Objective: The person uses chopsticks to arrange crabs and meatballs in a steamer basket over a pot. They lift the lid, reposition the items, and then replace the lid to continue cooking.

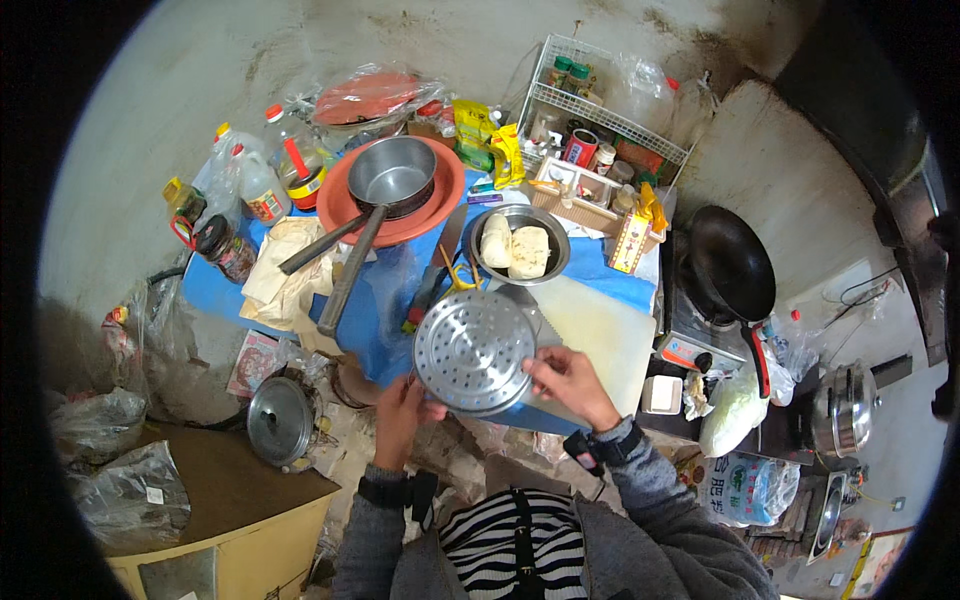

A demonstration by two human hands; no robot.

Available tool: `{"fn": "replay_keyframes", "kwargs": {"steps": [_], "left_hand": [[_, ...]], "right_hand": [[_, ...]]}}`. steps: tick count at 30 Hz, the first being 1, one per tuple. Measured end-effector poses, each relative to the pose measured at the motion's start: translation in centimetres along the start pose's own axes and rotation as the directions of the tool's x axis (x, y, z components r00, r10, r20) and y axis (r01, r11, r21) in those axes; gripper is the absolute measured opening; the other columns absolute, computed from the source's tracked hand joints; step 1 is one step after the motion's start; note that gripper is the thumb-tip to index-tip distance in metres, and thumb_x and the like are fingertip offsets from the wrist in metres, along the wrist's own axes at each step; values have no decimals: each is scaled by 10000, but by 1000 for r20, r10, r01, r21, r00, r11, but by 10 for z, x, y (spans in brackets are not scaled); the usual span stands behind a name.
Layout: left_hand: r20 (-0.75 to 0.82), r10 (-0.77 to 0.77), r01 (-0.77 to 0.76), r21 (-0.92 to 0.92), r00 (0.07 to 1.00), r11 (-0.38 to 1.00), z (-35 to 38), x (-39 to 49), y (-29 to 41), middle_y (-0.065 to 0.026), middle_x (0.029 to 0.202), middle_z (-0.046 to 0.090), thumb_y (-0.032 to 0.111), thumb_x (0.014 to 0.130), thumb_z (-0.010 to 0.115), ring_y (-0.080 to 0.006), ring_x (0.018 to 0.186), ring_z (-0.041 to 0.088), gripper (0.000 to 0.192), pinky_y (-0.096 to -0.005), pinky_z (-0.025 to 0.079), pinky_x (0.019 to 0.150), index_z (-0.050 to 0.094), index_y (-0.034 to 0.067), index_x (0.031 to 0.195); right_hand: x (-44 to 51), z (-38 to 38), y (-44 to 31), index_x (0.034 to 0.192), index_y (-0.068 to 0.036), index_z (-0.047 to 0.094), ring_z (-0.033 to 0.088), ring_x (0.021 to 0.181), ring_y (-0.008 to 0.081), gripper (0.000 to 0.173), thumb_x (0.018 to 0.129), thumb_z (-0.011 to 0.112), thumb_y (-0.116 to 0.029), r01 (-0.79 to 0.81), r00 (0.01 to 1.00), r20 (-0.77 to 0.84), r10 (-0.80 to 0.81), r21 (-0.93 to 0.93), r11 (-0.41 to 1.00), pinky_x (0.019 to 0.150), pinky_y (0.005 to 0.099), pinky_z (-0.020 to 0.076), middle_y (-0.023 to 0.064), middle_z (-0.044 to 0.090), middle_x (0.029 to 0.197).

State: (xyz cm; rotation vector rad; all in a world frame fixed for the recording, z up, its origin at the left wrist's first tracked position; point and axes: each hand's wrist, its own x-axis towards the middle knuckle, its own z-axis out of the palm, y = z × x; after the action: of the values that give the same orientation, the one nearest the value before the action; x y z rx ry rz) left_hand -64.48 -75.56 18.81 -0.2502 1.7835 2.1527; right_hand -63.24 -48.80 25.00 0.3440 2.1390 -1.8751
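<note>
A round perforated metal steamer plate is held over the table's near edge. My left hand grips its lower left rim, and my right hand pinches its right rim. Another metal rim shows just under it; I cannot tell whether that belongs to a separate vessel. Partly behind the plate lies a pale cutting board. Beyond it, a steel bowl contains two pale pieces of dough or bread. A knife lies left of the bowl, beside wooden chopsticks.
Saucepans rest in an orange basin, their handles jutting towards me. Bottles stand at the left. On the right, a black wok sits on a gas stove, near a steel pot. A wire rack stands behind.
</note>
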Motion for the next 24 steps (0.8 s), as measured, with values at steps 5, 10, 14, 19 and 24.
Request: {"fn": "replay_keyframes", "kwargs": {"steps": [5,10,14,19,24], "left_hand": [[-37,69,-70,-38,997,997,53,74,26,-62,829,643,193,1008,447,-126,661,627,282,-272,536,616,547,-11,1174],[-23,138,-136,63,990,989,83,145,43,-72,851,644,131,984,450,-131,657,631,268,-271,539,592,528,-10,1198],[-14,129,-128,67,992,990,96,198,47,-79,859,644,87,957,457,-133,624,630,281,-261,534,559,520,-16,1210],[9,107,-107,107,994,988,102,234,34,-81,897,640,61,952,454,-111,587,604,299,-245,517,516,512,-17,1235],[-35,104,-94,227,994,969,109,252,28,-66,851,602,36,930,482,-91,520,552,345,-236,486,452,499,-21,1270]], "right_hand": [[63,-49,-15,794,19,605,518,524,51,321,864,707,-277,164,981,-113,-160,32,986,444,214,390,-3,565,621],[132,-87,-32,877,5,632,568,556,69,375,884,666,-368,120,986,-106,-125,-56,991,480,196,442,15,590,678],[169,-106,-28,878,20,634,586,568,96,452,881,641,-432,40,992,-117,-45,-40,998,481,211,470,36,596,688],[175,-106,-24,901,25,635,603,616,117,475,879,629,-449,-41,973,-230,32,-32,999,491,234,488,47,605,751],[175,-99,-14,970,27,628,606,629,119,485,893,603,-451,-89,944,-316,91,21,996,473,242,481,55,601,830]]}}
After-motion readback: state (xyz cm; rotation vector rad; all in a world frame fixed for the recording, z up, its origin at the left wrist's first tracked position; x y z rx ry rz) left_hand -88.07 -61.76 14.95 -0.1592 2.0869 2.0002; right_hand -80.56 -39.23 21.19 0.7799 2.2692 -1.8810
